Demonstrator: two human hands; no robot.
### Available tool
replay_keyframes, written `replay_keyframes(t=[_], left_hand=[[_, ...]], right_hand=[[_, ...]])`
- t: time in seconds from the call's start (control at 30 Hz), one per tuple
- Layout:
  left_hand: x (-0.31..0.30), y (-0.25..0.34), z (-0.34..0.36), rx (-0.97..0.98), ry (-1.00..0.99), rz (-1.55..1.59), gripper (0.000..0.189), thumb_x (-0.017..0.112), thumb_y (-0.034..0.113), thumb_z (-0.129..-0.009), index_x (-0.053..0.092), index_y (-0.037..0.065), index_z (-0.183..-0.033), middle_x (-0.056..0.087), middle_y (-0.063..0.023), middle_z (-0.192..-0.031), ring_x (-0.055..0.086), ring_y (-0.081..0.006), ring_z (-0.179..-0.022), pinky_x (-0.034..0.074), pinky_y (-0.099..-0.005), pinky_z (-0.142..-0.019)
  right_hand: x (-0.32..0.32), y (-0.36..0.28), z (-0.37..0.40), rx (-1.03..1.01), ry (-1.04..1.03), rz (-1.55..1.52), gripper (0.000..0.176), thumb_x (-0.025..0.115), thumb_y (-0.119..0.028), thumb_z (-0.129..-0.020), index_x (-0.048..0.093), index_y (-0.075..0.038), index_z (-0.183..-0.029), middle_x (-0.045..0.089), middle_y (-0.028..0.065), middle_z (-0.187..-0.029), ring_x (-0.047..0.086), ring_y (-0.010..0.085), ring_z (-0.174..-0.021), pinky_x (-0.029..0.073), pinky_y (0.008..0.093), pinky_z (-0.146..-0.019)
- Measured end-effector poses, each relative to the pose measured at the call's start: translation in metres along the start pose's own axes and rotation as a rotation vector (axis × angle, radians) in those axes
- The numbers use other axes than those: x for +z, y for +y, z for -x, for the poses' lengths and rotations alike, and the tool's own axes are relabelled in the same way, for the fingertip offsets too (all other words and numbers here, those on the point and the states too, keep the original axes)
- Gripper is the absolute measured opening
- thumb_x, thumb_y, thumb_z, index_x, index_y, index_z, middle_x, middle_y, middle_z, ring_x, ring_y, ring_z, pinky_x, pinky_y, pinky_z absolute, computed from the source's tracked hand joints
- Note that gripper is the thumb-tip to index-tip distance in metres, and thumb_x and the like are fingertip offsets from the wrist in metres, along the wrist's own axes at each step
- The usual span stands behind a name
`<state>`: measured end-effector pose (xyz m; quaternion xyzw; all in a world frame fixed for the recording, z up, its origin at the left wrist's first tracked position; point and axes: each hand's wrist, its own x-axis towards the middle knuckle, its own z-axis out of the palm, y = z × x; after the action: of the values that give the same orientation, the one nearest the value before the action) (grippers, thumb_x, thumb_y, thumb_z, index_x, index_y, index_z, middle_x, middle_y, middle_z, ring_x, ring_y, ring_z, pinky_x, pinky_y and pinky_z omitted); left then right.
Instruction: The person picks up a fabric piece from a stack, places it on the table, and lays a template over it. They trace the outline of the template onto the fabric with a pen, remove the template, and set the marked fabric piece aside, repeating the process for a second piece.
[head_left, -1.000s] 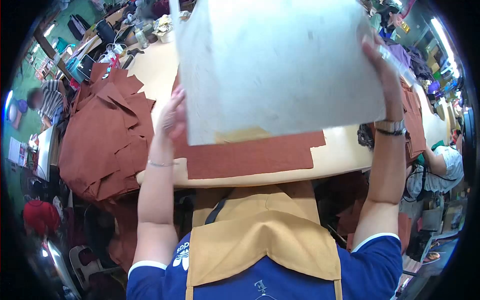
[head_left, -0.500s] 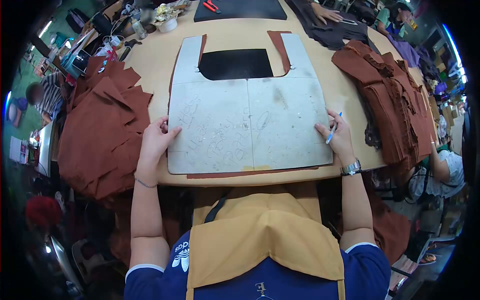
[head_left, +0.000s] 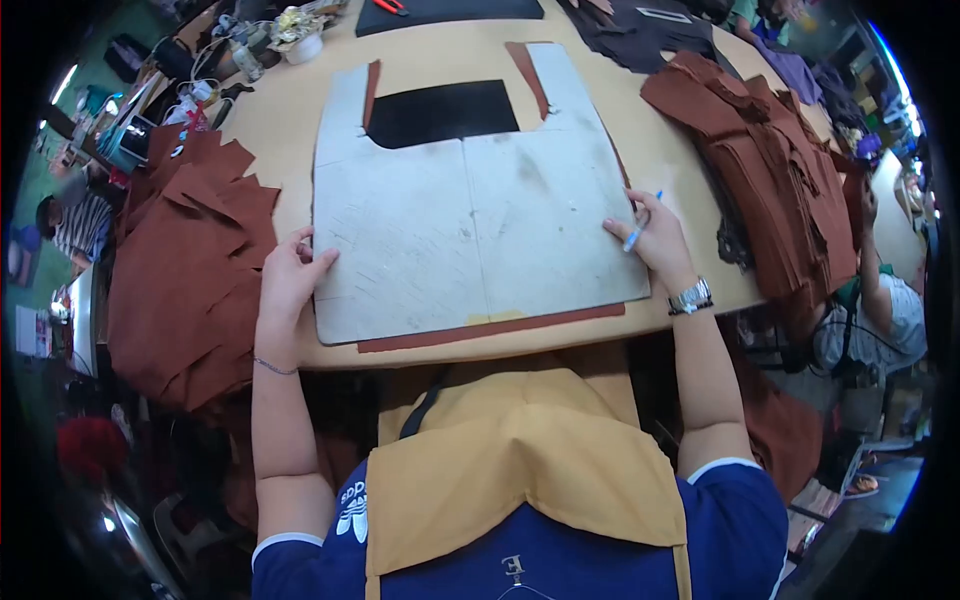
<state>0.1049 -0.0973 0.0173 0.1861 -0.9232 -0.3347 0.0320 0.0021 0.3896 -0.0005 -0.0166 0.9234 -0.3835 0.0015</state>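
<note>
A large grey pattern template (head_left: 400,230) with a cut-out neck and several marks lies in front of me. Brown fabric (head_left: 490,328) shows beneath it along the near edge, and beside both upper strips. At the template's left edge, my left hand (head_left: 290,275) grips with its thumb on top and fingers at the side. My right hand (head_left: 658,245) holds the right edge the same way, with a blue-and-white pen (head_left: 641,222) tucked between its fingers. A black piece (head_left: 445,112) is visible through the cut-out.
Brown fabric pieces (head_left: 190,270) hang over the table's left side. Another brown stack (head_left: 765,170) lies at right. Red-handled pliers (head_left: 391,7) rest on a black board (head_left: 460,12) at the back, near a white pot (head_left: 298,45). Other people sit at both sides.
The template has slid away from me and turned slightly, so more brown fabric shows along its near edge. Both hands have stayed on its edges. The whole view has shifted a little.
</note>
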Motion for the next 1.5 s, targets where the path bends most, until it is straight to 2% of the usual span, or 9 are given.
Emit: replay_keyframes(t=[0.17, 0.27, 0.43, 0.6, 0.93, 1.13, 1.27, 1.33, 1.5], left_hand=[[-0.004, 0.002, -0.006, -0.019, -0.029, -0.194, 0.060, 0.080, 0.033, -0.073, 0.062, 0.004, -0.122, 0.061, -0.0029, -0.072, 0.058, -0.0132, -0.064, 0.048, -0.0293, -0.062], [-0.003, -0.010, -0.012, -0.032, -0.076, -0.065, 0.058, 0.079, 0.029, -0.074, 0.062, 0.003, -0.123, 0.058, -0.0014, -0.070, 0.056, -0.0105, -0.063, 0.047, -0.0280, -0.061], [0.008, -0.048, -0.026, 0.049, -0.102, 0.271, 0.055, 0.078, 0.018, -0.078, 0.059, -0.002, -0.125, 0.054, 0.0019, -0.068, 0.049, -0.0060, -0.058, 0.041, -0.0231, -0.050], [-0.004, -0.014, -0.010, 0.030, -0.046, 0.003, 0.058, 0.082, 0.032, -0.071, 0.065, 0.004, -0.119, 0.060, -0.0008, -0.068, 0.056, -0.0099, -0.061, 0.048, -0.0276, -0.060], [0.000, -0.014, -0.005, -0.036, -0.002, 0.023, 0.059, 0.082, 0.038, -0.069, 0.067, 0.013, -0.120, 0.063, 0.0000, -0.074, 0.061, -0.0114, -0.069, 0.050, -0.0278, -0.068], [-0.005, -0.007, -0.002, -0.001, -0.013, -0.074, 0.060, 0.081, 0.037, -0.071, 0.065, 0.010, -0.122, 0.062, -0.0003, -0.072, 0.059, -0.0111, -0.066, 0.050, -0.0285, -0.065], [0.004, -0.021, -0.005, 0.002, -0.013, 0.113, 0.057, 0.080, 0.029, -0.075, 0.063, 0.006, -0.124, 0.058, 0.0013, -0.069, 0.054, -0.0065, -0.063, 0.046, -0.0246, -0.060], [0.002, -0.024, -0.009, 0.022, -0.032, 0.070, 0.056, 0.080, 0.024, -0.076, 0.063, 0.004, -0.124, 0.055, 0.0025, -0.069, 0.051, -0.0056, -0.063, 0.044, -0.0229, -0.058], [0.004, -0.023, -0.009, -0.017, -0.059, 0.154, 0.058, 0.079, 0.020, -0.078, 0.058, 0.001, -0.129, 0.053, 0.0027, -0.071, 0.049, -0.0057, -0.061, 0.042, -0.0216, -0.056]], right_hand=[[-0.011, -0.002, -0.006, -0.004, -0.056, 0.069, 0.051, 0.083, -0.027, -0.074, 0.062, 0.000, -0.113, 0.061, 0.0025, -0.073, 0.055, 0.0113, -0.065, 0.047, 0.0268, -0.060], [-0.011, 0.020, -0.010, 0.043, -0.074, -0.342, 0.043, 0.079, -0.022, -0.079, 0.062, -0.002, -0.113, 0.062, 0.0021, -0.076, 0.056, 0.0087, -0.066, 0.046, 0.0248, -0.059], [-0.009, 0.028, -0.001, 0.027, -0.029, -0.377, 0.039, 0.075, -0.012, -0.082, 0.060, -0.001, -0.116, 0.063, 0.0006, -0.080, 0.057, 0.0074, -0.069, 0.047, 0.0226, -0.062], [-0.015, 0.011, 0.001, 0.066, -0.047, -0.276, 0.042, 0.076, -0.008, -0.080, 0.059, 0.000, -0.118, 0.064, 0.0004, -0.082, 0.058, 0.0075, -0.073, 0.048, 0.0217, -0.067], [-0.010, 0.035, -0.008, 0.067, -0.050, -0.405, 0.043, 0.074, -0.006, -0.082, 0.056, -0.002, -0.121, 0.066, 0.0017, -0.084, 0.056, 0.0039, -0.064, 0.042, 0.0173, -0.051], [-0.012, 0.015, 0.000, 0.136, -0.063, -0.387, 0.039, 0.074, -0.007, -0.082, 0.059, -0.004, -0.118, 0.065, 0.0018, -0.083, 0.056, 0.0059, -0.061, 0.042, 0.0202, -0.047], [-0.014, 0.016, 0.001, 0.140, -0.059, -0.447, 0.037, 0.074, -0.009, -0.081, 0.061, -0.004, -0.115, 0.063, 0.0002, -0.080, 0.056, 0.0075, -0.057, 0.042, 0.0225, -0.043], [-0.006, 0.038, -0.008, 0.006, -0.003, -0.402, 0.037, 0.075, -0.008, -0.080, 0.060, -0.001, -0.113, 0.063, 0.0012, -0.079, 0.057, 0.0079, -0.057, 0.042, 0.0234, -0.041], [-0.015, 0.013, 0.001, 0.142, -0.059, -0.428, 0.040, 0.076, -0.007, -0.079, 0.058, 0.001, -0.113, 0.065, 0.0031, -0.082, 0.059, 0.0073, -0.063, 0.046, 0.0211, -0.051]])
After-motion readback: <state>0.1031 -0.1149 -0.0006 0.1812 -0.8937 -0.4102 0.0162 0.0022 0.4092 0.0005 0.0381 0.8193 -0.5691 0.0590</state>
